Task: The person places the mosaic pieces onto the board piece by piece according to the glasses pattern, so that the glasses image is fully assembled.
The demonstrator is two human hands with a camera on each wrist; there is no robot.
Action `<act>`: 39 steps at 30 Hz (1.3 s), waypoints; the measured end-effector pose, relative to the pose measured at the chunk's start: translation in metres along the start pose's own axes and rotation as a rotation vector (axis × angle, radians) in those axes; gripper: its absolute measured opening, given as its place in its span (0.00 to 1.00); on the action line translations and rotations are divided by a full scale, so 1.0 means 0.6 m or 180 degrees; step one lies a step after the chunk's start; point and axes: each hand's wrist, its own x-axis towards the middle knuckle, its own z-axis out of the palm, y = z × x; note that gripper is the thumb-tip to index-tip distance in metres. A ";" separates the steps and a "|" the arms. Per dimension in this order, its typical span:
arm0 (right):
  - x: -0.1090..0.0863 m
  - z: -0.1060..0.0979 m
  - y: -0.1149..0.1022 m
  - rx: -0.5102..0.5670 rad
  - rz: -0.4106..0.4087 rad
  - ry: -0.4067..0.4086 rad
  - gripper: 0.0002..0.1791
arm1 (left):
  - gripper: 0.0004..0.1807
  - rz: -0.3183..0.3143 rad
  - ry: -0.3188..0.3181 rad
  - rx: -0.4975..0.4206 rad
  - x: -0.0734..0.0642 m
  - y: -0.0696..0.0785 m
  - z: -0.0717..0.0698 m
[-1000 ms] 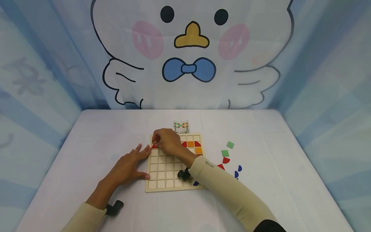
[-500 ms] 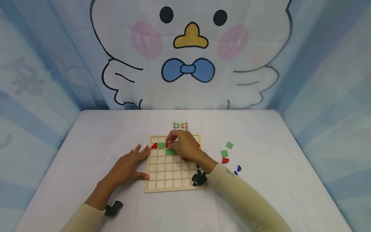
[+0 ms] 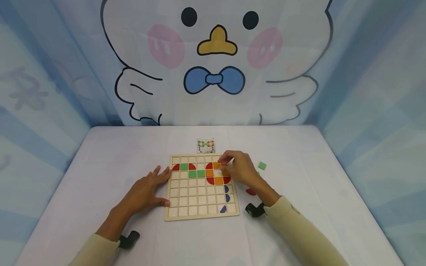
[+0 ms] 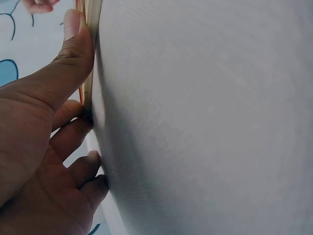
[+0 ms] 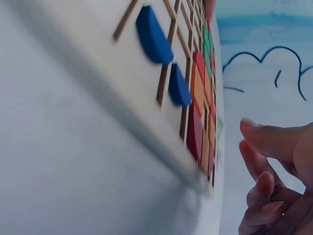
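Observation:
A wooden grid board point(image 3: 188, 201) lies on the table with coloured tiles in its cells. My left hand point(image 3: 144, 190) rests against its left edge, fingers spread, thumb on the frame. In the left wrist view the thumb point(image 4: 73, 56) lies along the board's edge. My right hand point(image 3: 244, 168) hovers over the board's upper right, hiding some tiles there. The right wrist view shows its fingers loosely bent around nothing. Red and green tiles point(image 3: 184, 167) fill several cells at the upper left; red and orange tiles point(image 3: 218, 180) form a ring at the right. Blue half-round pieces point(image 3: 227, 198) lie below the ring.
A small pattern card point(image 3: 206, 146) lies behind the board. To the right, a green square tile point(image 3: 262, 166) and a red piece point(image 3: 251, 191) lie on the white table point(image 3: 293, 155), partly covered by my right arm. A printed curtain point(image 3: 213, 107) stands behind.
My right hand has moved from the board's upper left to its upper right, uncovering the red and green tiles in the upper rows. The left hand stays at the board's edge.

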 end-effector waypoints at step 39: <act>-0.088 -0.083 0.122 -0.0546 0.0640 0.0276 0.09 | 0.64 0.0039 0.0009 -0.0069 -0.004 -0.003 -0.001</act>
